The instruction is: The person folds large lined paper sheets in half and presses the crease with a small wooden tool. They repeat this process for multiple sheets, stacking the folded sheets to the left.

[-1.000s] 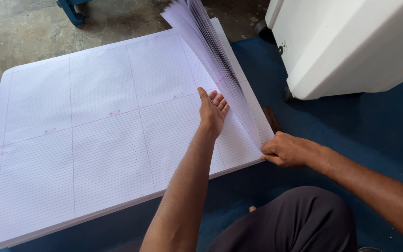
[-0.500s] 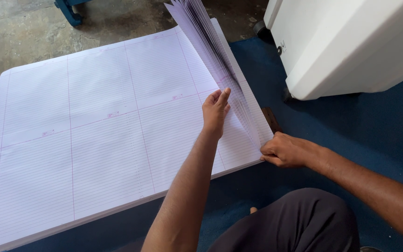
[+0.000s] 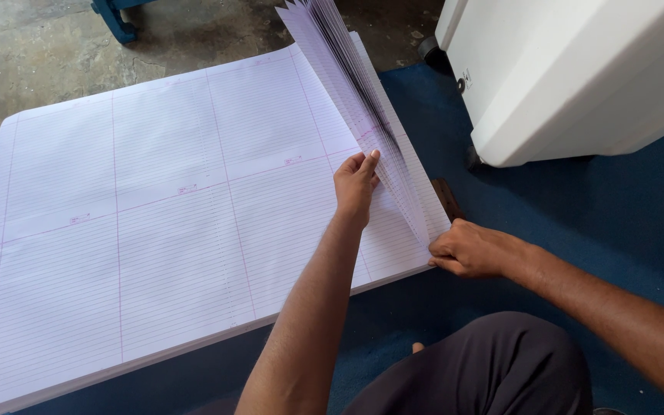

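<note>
In the head view, a large stack of white ruled paper sheets with pink margin lines (image 3: 163, 230) lay flat on a blue floor mat (image 3: 624, 230), its far edge over grey concrete floor (image 3: 40, 69). The left hand (image 3: 356, 183) pinched the edge of a fanned bundle of lifted sheets (image 3: 355, 100) at the stack's right side, its grip closed on them. The right hand (image 3: 470, 250) pressed the stack's near right corner, fingers curled on the sheet edges. A white rounded machine housing (image 3: 578, 69) stood just beyond, beside a small dark wooden block (image 3: 447, 198).
</note>
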